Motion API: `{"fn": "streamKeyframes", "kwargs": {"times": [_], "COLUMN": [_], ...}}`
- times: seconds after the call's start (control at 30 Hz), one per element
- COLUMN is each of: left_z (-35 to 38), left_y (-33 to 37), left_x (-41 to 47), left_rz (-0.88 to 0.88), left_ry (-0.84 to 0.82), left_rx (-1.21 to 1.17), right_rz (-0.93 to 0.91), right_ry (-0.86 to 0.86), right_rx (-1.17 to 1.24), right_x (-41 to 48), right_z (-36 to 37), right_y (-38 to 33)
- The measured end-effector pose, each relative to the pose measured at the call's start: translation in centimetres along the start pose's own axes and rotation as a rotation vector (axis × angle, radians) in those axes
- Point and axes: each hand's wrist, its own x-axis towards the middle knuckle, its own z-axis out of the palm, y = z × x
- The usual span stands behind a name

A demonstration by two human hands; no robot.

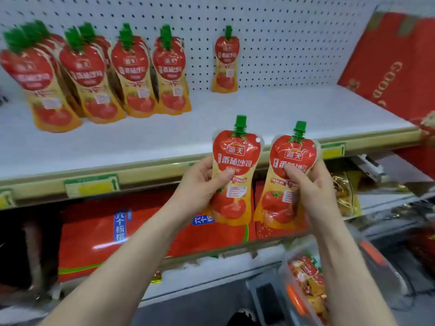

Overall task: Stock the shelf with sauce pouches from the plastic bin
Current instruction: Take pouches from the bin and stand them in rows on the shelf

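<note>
My left hand (200, 184) grips a red-and-yellow tomato sauce pouch (235, 165) with a green cap, held upright in front of the shelf edge. Beside it my right hand (310, 189) holds a second, matching pouch (289, 175) upright. On the white shelf (282, 114) stand several rows of the same pouches (131, 74) at the left, and a single pouch (225, 62) leans against the pegboard further right. The clear plastic bin (306, 285) with more pouches sits low at the bottom right.
A large red gift box (395, 64) leans at the shelf's right end. Bare shelf surface lies between the single pouch and that box. Red boxes (131, 231) fill the lower shelf, with gold packets (346, 196) to their right. Price tags (91, 184) line the shelf edge.
</note>
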Motion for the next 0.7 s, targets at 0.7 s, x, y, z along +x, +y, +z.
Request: {"fn": "streamKeyframes", "kwargs": {"times": [0.7], "left_z": [-8.3], "left_y": [5.2], "left_x": [13.5], "left_rz": [0.226], "left_ry": [0.569], "left_rx": [-0.108], "right_rz": [-0.010], "right_ry": [-0.279], "right_rx": [-0.226], "right_x": [31.2], "right_z": [15.0], "right_y": [-2.4]}}
